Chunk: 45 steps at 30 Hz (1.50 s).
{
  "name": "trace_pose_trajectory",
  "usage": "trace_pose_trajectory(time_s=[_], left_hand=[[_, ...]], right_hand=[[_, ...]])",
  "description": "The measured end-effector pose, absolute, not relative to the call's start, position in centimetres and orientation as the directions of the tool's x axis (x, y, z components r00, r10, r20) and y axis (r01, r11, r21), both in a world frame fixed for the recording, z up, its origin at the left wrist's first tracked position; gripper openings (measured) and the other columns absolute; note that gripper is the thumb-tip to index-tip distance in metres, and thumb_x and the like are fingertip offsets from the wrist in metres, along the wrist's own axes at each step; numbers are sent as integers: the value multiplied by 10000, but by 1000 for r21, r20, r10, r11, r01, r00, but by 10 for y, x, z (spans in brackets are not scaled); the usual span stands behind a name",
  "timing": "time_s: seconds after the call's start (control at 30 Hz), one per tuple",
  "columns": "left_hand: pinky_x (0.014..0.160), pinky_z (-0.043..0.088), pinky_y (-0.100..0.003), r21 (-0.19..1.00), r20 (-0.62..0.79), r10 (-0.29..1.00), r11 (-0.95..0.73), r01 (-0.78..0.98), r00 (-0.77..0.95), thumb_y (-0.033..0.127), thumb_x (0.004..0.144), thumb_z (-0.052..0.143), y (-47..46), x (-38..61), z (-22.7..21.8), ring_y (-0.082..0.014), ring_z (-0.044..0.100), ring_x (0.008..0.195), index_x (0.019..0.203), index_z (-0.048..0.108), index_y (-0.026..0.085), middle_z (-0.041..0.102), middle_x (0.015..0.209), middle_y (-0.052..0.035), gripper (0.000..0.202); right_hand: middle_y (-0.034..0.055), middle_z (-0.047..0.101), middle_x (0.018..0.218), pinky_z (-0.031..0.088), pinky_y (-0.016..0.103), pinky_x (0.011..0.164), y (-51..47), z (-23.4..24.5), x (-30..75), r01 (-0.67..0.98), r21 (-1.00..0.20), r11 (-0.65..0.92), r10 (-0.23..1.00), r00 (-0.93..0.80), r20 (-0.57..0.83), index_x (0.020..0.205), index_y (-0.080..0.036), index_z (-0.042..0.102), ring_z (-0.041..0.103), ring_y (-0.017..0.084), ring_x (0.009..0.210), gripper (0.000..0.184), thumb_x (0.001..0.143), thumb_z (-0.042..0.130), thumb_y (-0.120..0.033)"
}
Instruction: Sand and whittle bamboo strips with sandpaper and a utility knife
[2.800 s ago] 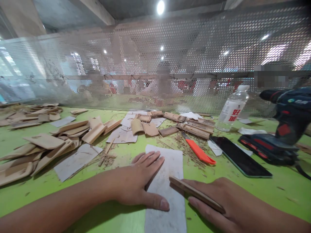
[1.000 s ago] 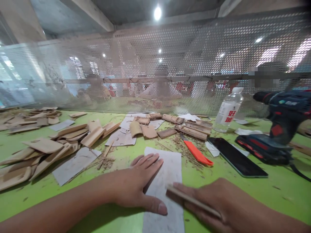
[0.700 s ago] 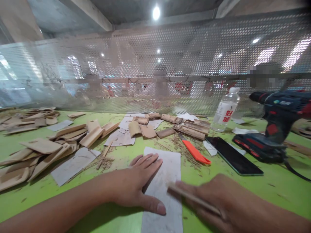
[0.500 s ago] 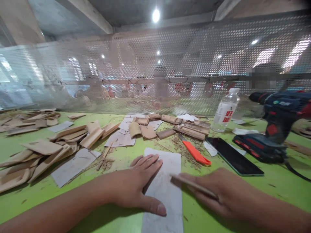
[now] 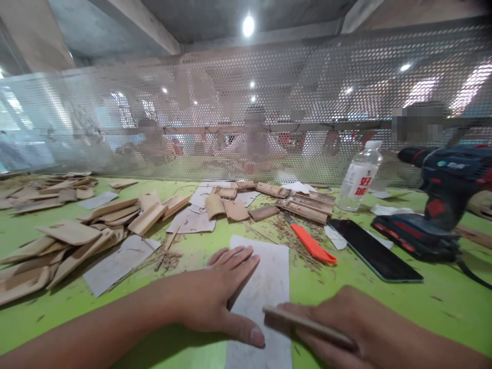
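pinching one strip (image 5: 307, 325) in the right hand (image 5: 342, 312), partly over the paper (image 5: 271, 271), holding that down with wide fingers of the left hand (image 5: 225, 289), maybe partway done, but unable to tell finished from unfinished wood (image 5: 73, 231) on the surface (image 5: 461, 297).

One left hand (image 5: 221, 289) and one right hand (image 5: 348, 318) are showing. One strip (image 5: 295, 321), one knife (image 5: 307, 241), one phone (image 5: 374, 250), one bottle (image 5: 357, 179), one drill (image 5: 442, 205) and one mesh screen (image 5: 215, 128) are appearing. Many bamboo pieces (image 5: 73, 231) and several papers (image 5: 265, 282) are lying overlapped, defeating an exact count.
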<state>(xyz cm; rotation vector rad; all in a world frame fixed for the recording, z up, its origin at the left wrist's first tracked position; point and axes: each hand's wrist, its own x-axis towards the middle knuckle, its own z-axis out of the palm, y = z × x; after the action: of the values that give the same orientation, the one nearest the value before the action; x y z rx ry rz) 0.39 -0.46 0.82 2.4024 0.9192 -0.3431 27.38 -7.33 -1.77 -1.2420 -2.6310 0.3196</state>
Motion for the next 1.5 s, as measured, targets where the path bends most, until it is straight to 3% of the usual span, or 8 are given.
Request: trace_pose_trajectory(time_s=[0.13,0.23,0.43,0.57,0.83,0.97,1.13,1.5], left_hand=[[1242,149,-592,387,-398,563,-613,689,724,895,783,564,-5,4,9,-390,-55,1553,1659,37,148,-80,1680,-148,1266],[1244,140,-587,393,-424,535,-618,681,731,872,794,584,-5,4,11,-383,-58,1554,1654,29,134,-77,1676,-151,1262],[1242,141,-598,411,-400,558,-601,686,728,864,776,619,-5,4,11,-399,-43,1550,1656,55,145,-73,1675,-145,1269],[1244,131,-596,427,-389,541,-611,666,746,866,784,607,-4,2,7,-392,-44,1553,1657,44,151,-72,1676,-145,1261],[1245,109,-607,461,-356,525,-620,634,773,861,788,607,-4,-1,5,-397,-38,1554,1658,48,142,-65,1672,-159,1259],[1241,119,-615,449,-364,548,-605,658,753,873,765,618,-5,0,5,-407,-41,1550,1661,56,156,-70,1677,-144,1277],[1243,98,-608,451,-377,518,-621,641,768,864,789,600,-5,1,8,-385,-51,1554,1658,44,145,-79,1668,-146,1258],[1247,111,-606,467,-355,530,-613,638,770,864,782,611,-5,0,6,-399,-32,1553,1659,59,150,-63,1670,-142,1258]], right_hand=[[24,743,752,373,249,532,-71,-26,274,782,-257,567,820,-567,83,1366,-304,654,611,151,557,411,1051,389,-310],[-31,703,639,301,239,451,-74,-35,272,712,-330,619,758,-652,17,1328,-360,672,544,123,443,377,1021,453,-342],[39,775,804,392,259,540,-73,-26,273,771,-275,574,812,-578,76,1449,-302,594,652,162,565,452,1055,373,-296],[-6,740,759,406,226,546,-68,-17,276,697,-336,633,732,-681,-33,1410,-337,617,639,141,582,404,1069,399,-339],[-25,714,716,358,231,515,-65,-22,275,679,-279,679,703,-711,-18,1362,-339,642,597,130,532,392,1045,420,-279],[4,716,725,357,246,539,-64,-21,278,762,-220,609,788,-613,61,1355,-297,654,593,141,546,409,1073,358,-312],[-25,709,704,355,225,526,-71,-18,275,677,-287,678,709,-705,16,1241,-330,696,592,128,536,330,1031,446,-281],[-5,765,769,387,225,538,-62,-24,283,717,-285,637,758,-650,60,1369,-325,655,618,132,545,411,1032,430,-261]])
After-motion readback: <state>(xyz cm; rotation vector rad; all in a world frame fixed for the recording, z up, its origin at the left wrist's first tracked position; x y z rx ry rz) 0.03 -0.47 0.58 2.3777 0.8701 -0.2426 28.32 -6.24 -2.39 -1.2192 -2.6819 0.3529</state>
